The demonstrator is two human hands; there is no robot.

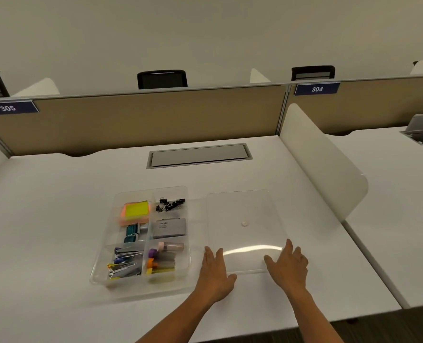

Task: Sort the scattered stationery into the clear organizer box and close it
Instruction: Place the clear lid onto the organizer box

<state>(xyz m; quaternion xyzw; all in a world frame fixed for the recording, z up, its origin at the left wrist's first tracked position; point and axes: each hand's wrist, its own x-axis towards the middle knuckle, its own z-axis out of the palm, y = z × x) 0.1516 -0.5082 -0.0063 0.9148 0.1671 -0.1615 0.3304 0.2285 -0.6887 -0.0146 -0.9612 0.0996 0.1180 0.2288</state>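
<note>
The clear organizer box stands open on the white desk, left of centre. Its compartments hold sticky notes, black binder clips, a grey case, teal staple boxes, staplers and small coloured items. The clear flat lid lies on the desk just right of the box. My left hand rests with straight fingers at the lid's near left corner. My right hand lies flat at its near right corner.
A grey cable hatch is set into the desk behind the box. A white curved divider stands along the desk's right side. A tan partition closes the back. The desk's front edge runs just below my forearms.
</note>
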